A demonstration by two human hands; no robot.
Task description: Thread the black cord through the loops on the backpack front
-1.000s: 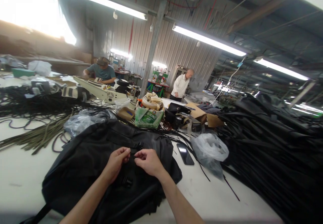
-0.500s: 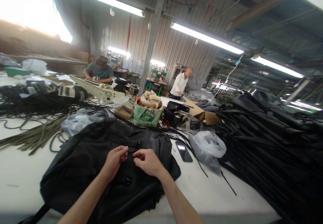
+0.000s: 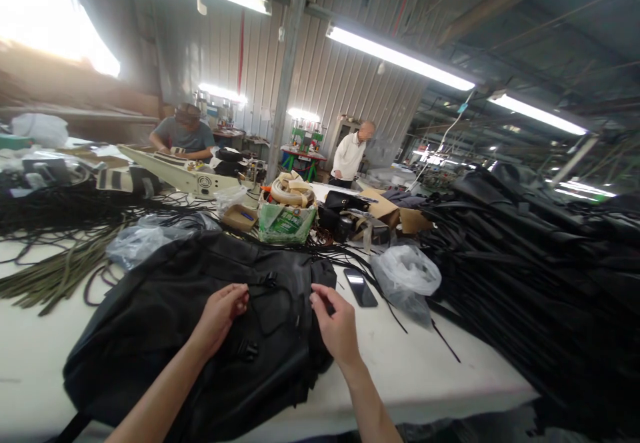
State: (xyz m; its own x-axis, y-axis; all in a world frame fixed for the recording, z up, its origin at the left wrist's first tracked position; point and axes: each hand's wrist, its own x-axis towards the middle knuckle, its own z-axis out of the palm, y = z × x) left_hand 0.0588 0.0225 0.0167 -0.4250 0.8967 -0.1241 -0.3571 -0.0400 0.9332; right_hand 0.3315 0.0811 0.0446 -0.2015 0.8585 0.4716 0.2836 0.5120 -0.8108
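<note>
A black backpack [image 3: 200, 276] lies flat on the white table, with a black buckle [image 3: 270, 279] on its upper part and another, the lower buckle [image 3: 245, 350], nearer me. Over the bag, my left hand [image 3: 223, 313] is closed in a pinch at a thin black cord [image 3: 287, 296] that loops across the dark fabric. My right hand [image 3: 337, 320] is held above the bag's right end, thumb and forefinger brought together. Whatever sits between those right fingertips is too small and dark to make out.
A phone [image 3: 361, 288] and a clear plastic bag [image 3: 406, 273] lie to the right, beside a large heap of black material [image 3: 525, 283]. Behind the backpack stands a green basket [image 3: 286, 223] of tape rolls. Olive cords [image 3: 65, 263] lie left. Two people work farther back.
My right hand has moved right, away from my left hand, toward the bag's right end. My left hand stays pinched in about the same place over the bag. The view has shifted slightly.
</note>
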